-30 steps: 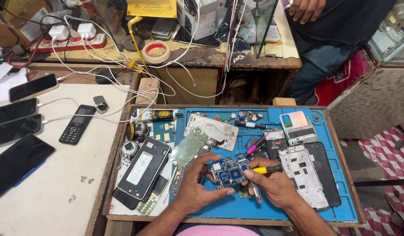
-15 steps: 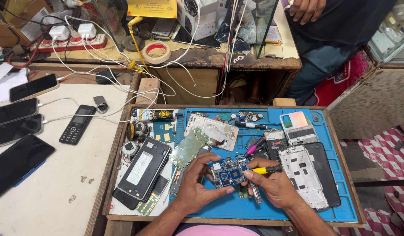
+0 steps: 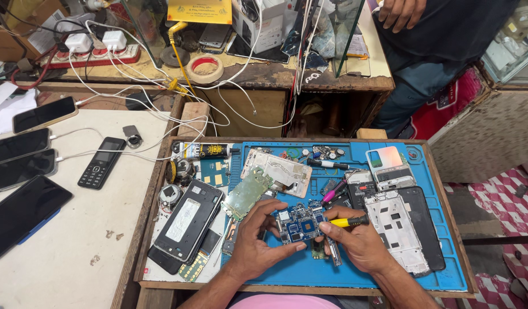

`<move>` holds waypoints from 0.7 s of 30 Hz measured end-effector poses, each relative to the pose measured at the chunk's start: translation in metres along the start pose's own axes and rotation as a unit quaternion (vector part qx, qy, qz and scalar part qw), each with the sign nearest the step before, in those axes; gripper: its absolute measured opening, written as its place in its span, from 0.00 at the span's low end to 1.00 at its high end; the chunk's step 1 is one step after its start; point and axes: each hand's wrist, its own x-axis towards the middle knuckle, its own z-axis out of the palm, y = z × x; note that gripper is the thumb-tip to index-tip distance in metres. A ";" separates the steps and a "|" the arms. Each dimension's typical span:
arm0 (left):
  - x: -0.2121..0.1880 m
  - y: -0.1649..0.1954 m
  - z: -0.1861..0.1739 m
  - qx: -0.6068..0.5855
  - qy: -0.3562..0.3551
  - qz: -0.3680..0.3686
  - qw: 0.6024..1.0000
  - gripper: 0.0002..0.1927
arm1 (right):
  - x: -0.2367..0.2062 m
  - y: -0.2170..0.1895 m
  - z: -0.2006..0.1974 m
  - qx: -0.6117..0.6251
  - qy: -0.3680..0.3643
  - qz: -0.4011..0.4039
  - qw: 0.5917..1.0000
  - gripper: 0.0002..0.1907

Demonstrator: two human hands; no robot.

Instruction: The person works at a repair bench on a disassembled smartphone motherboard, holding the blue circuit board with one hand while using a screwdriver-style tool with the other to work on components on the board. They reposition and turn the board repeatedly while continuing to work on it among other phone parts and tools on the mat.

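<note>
Since the earlier frames almost nothing has shifted: both hands stay over the same blue circuit board, and the right hand has only nudged its tool slightly closer to the board's right edge.

The left hand (image 3: pixel 253 247) rests on the blue work mat (image 3: pixel 389 274) with its fingers curled against the left and lower edge of the blue circuit board (image 3: pixel 302 224), pinching it steady between thumb and fingertips. The board lies flat on the mat, between the two hands, just in front of the left fingertips.

The right hand (image 3: pixel 361 247) is clenched around a yellow-handled screwdriver (image 3: pixel 349 221), held nearly level, with the handle pointing right and the working end aimed at the board's right edge; whether the tip touches the board cannot be told.

Just left of the board lies a green circuit board (image 3: pixel 246 193), and beyond it a phone with its back removed (image 3: pixel 186 220). To the right sit a white phone mid-frame (image 3: pixel 396 229) and a black phone panel (image 3: pixel 425 229). A pink-handled tool (image 3: pixel 335 191) lies just above the hands. A glue tube (image 3: pixel 206 151) rests at the tray's upper left. On the white table to the left lie a keypad phone (image 3: pixel 101 162) and several smartphones (image 3: pixel 24 214) on white charging cables (image 3: pixel 155 109). Another person's hand (image 3: pixel 402 12) shows at the top edge.
</note>
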 end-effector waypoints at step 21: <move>-0.006 -0.005 0.001 -0.004 0.061 0.023 0.998 0.40 | -0.023 -0.026 0.025 -0.357 0.110 -0.469 0.800 0.07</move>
